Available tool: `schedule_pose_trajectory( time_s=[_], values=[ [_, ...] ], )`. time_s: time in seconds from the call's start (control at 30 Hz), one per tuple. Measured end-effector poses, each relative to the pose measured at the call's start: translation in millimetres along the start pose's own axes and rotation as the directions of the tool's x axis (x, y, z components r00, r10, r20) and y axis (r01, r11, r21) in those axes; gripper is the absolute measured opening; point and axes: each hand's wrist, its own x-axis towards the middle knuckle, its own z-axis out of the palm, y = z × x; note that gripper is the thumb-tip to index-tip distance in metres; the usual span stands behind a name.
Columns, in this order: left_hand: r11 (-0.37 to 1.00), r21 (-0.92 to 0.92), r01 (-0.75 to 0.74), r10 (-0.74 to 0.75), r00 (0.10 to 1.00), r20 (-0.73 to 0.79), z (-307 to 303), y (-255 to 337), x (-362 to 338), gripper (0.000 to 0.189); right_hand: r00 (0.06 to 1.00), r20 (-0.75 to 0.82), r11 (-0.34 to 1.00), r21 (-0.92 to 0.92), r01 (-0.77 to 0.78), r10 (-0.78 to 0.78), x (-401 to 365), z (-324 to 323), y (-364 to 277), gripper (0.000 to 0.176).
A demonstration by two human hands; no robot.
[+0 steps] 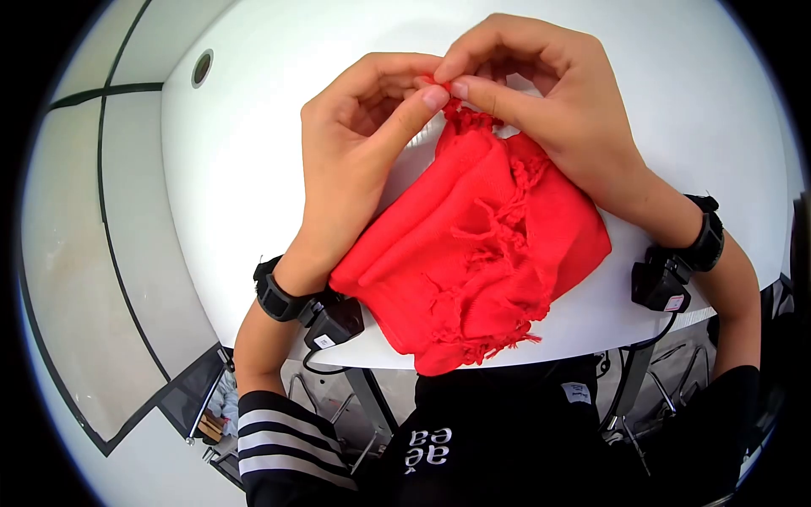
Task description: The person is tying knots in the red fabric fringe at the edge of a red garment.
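Observation:
A red fringed cloth (473, 228) lies bunched on the white table, its lower end hanging at the near edge. Knotted tassels run down its middle. My left hand (363, 135) pinches a red strand at the cloth's top, between thumb and fingers. My right hand (549, 101) pinches the same strand from the other side, the fingertips of both hands nearly touching. The small bit of strand between the fingertips is mostly hidden. Each wrist wears a black strap with a small black device.
The white table (245, 169) has a round grommet (202, 68) at its upper left. Cables hang from the wrist devices near the front edge. Table legs and metal chair frames show below, and a bag with other items (221, 406) stands at the lower left.

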Motion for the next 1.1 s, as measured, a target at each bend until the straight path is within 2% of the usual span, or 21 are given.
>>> schedule_pose_trajectory(
  time_s=[0.07,0.2,0.27,0.3,0.5,0.57,0.6,0.67,0.7,0.93,1.0,1.03,1.1],
  values=[
    [1.000,0.007,0.009,-0.009,1.000,0.001,-1,-1,0,0.019,0.996,0.054,0.997,-0.023,-0.073,0.074,-1,-4,-9,0.012],
    [1.000,0.019,-0.021,0.020,1.000,0.022,-4,-4,0,0.015,0.999,0.022,0.998,-0.057,-0.031,0.032,-1,0,-9,0.012],
    [1.000,0.013,-0.019,0.019,1.000,0.021,-4,-4,0,0.013,0.995,0.073,0.996,0.062,-0.071,0.066,0,-2,-6,0.014],
    [1.000,0.003,-0.015,0.015,1.000,0.013,-4,-4,0,0.013,0.995,0.072,0.996,0.061,-0.070,0.066,1,-2,-3,0.014],
    [1.000,0.016,0.015,-0.015,1.000,0.008,-5,-5,0,0.012,0.990,0.134,0.998,-0.047,-0.037,0.043,-1,-3,-19,0.013],
    [1.000,0.021,0.019,-0.019,1.000,0.012,-4,-5,0,0.012,0.987,0.066,0.988,-0.065,-0.143,0.147,-1,0,-26,0.012],
    [1.000,0.018,0.023,-0.023,1.000,0.011,-3,-4,0,0.012,0.987,0.067,0.988,-0.064,-0.143,0.148,-1,0,-23,0.012],
    [0.999,0.015,0.028,-0.028,1.000,0.008,-3,-4,0,0.012,0.992,0.070,0.994,-0.037,-0.105,0.107,-1,-2,-15,0.013],
    [1.000,0.010,0.021,-0.021,1.000,0.011,-3,-5,0,0.012,0.984,0.060,0.986,0.015,-0.167,0.166,-2,0,-19,0.014],
    [0.999,0.011,0.034,-0.034,0.999,0.004,-3,-3,0,0.011,0.986,0.076,0.987,0.043,-0.153,0.149,0,1,-8,0.014],
    [0.999,0.008,0.033,-0.033,0.999,0.006,-3,-4,-1,0.011,0.989,0.103,0.974,0.190,-0.124,0.105,5,3,4,0.012],
    [0.999,0.006,0.032,-0.032,0.999,0.006,-3,-4,-1,0.011,0.989,0.103,0.974,0.190,-0.124,0.106,4,2,-1,0.012],
    [0.999,-0.004,0.040,-0.040,0.999,0.001,-1,-2,-1,0.012,0.991,0.073,0.994,0.018,-0.112,0.110,0,0,-20,0.010]
  ],
)
